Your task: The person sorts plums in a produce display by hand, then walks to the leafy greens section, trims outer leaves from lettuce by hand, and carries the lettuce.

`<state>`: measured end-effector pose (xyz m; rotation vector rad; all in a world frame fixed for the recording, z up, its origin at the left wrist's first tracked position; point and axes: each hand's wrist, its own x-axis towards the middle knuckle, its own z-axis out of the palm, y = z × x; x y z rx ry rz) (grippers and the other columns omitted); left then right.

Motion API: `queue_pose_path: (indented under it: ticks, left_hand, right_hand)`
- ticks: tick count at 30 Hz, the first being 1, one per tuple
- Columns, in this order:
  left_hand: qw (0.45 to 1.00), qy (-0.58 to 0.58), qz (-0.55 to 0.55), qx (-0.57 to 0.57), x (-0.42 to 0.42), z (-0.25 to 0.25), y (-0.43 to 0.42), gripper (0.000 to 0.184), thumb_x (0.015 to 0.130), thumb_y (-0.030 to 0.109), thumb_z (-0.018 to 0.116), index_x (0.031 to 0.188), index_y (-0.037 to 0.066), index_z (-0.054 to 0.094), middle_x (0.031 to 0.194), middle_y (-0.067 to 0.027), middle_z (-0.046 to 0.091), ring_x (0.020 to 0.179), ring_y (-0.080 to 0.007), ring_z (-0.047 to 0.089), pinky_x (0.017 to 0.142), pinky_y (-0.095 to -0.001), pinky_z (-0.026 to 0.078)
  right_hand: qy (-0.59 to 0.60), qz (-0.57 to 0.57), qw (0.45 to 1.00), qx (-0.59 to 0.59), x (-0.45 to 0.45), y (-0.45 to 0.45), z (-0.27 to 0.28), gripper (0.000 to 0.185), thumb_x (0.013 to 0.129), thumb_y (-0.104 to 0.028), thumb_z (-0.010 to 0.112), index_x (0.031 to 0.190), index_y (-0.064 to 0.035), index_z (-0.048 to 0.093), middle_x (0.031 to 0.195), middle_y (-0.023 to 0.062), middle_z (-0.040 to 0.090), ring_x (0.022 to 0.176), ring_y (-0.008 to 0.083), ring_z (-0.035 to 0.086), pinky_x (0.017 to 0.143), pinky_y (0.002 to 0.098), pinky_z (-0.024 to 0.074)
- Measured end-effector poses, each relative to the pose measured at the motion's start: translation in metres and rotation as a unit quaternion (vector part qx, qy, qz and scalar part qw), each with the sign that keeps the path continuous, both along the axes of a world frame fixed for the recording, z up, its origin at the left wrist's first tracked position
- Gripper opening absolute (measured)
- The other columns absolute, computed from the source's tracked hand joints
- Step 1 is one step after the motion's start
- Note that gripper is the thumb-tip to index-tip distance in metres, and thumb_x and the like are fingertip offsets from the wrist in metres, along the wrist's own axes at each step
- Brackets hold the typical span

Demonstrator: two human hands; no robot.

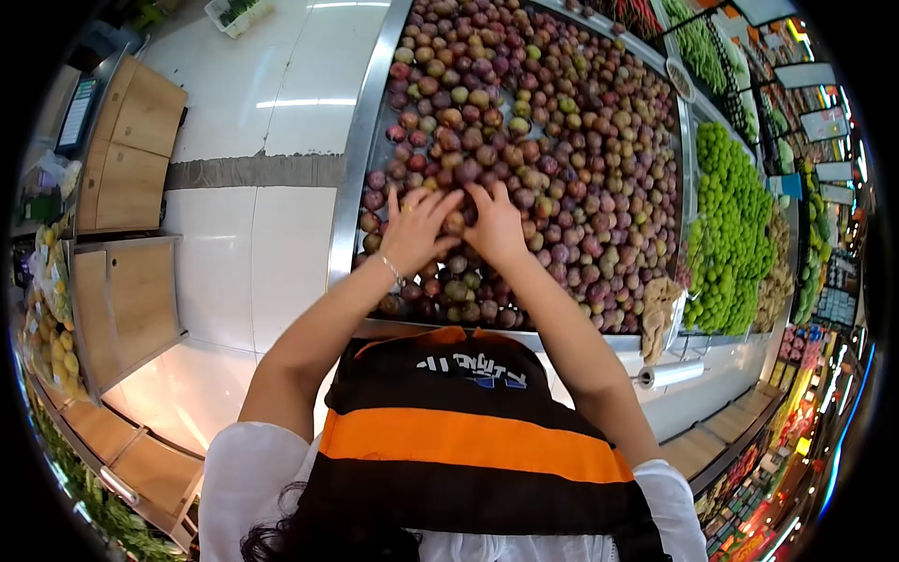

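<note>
Many round plums [599,159], purple, red and some greenish, fill a wide metal-edged display bin [348,201]. My left hand [419,229], with a bracelet at the wrist, lies on the fruit near the bin's left side, its fingers spread. Close beside it, my right hand [494,225] reaches onto the plums with its fingers bent. One plum [454,223] sits between the two hands. The fingertips of my right hand touch the fruit, and whether they grip one is too small to tell.
Green fruit [726,225] fills the bin to the right. A brown cloth [658,314] hangs over the bin's front right corner, above a plastic roll [670,374]. Wooden cabinets [140,150] stand at the left beyond the tiled floor [220,253].
</note>
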<state>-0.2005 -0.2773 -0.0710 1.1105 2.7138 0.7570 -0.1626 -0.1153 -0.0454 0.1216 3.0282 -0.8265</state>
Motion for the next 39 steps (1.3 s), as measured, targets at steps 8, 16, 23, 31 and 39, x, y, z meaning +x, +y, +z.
queue_pose_path:
  ticks: [8, 16, 23, 31, 39]
  left_hand:
    - [0.998, -0.020, 0.037, 0.038, -0.075, -0.009, 0.010, 0.062, 0.074, 0.019, 0.066, 0.130, 0.023, 0.040, 0.111, -0.0131, 0.052, 0.102, -0.0317, 0.048, 0.084, -0.0453, 0.040]
    - [0.975, -0.100, 0.074, 0.187, -0.053, -0.011, -0.014, 0.057, 0.077, 0.013, 0.063, 0.128, 0.006, 0.038, 0.101, -0.0195, 0.058, 0.093, -0.0358, 0.055, 0.083, -0.0408, 0.043]
    - [0.569, -0.621, 0.187, 0.506, -0.050, -0.007, -0.027, 0.029, 0.095, 0.021, 0.042, 0.116, 0.002, 0.047, 0.106, -0.0157, 0.060, 0.089, -0.0197, 0.061, 0.070, -0.0236, 0.051]
    - [0.466, -0.682, 0.173, 0.536, -0.034, 0.015, -0.037, 0.041, 0.095, 0.030, 0.042, 0.120, -0.002, 0.044, 0.117, -0.0165, 0.052, 0.082, -0.0115, 0.058, 0.066, -0.0170, 0.052]
    - [0.452, -0.697, 0.132, 0.541, -0.024, -0.023, -0.054, 0.037, 0.091, 0.036, 0.050, 0.107, 0.003, 0.055, 0.086, -0.0059, 0.061, 0.068, -0.0086, 0.054, 0.060, -0.0182, 0.044]
  right_hand:
    - [0.082, -0.116, 0.988, -0.056, 0.037, 0.054, 0.048, 0.040, 0.072, -0.014, 0.068, 0.109, -0.0047, 0.055, 0.104, 0.0148, 0.056, 0.088, 0.0284, 0.059, 0.076, 0.0356, 0.0480]
    - [-0.129, -0.181, 0.973, 0.067, 0.128, 0.054, 0.020, 0.082, 0.066, -0.034, 0.074, 0.135, -0.0179, 0.033, 0.107, 0.0223, 0.046, 0.087, 0.0389, 0.057, 0.071, 0.0423, 0.0500]
    - [-0.104, -0.161, 0.981, 0.014, 0.123, 0.062, 0.019, 0.085, 0.060, -0.030, 0.079, 0.132, -0.0167, 0.037, 0.104, 0.0216, 0.052, 0.088, 0.0375, 0.057, 0.074, 0.0407, 0.0493]
    - [-0.011, -0.197, 0.973, -0.116, 0.104, 0.035, 0.005, 0.077, 0.060, -0.022, 0.080, 0.126, -0.0071, 0.042, 0.111, 0.0204, 0.052, 0.100, 0.0353, 0.053, 0.085, 0.0397, 0.0446]
    - [0.087, -0.238, 0.959, -0.129, 0.096, 0.018, -0.004, 0.069, 0.062, -0.017, 0.078, 0.122, -0.0068, 0.046, 0.108, 0.0146, 0.050, 0.101, 0.0302, 0.051, 0.087, 0.0376, 0.0424]
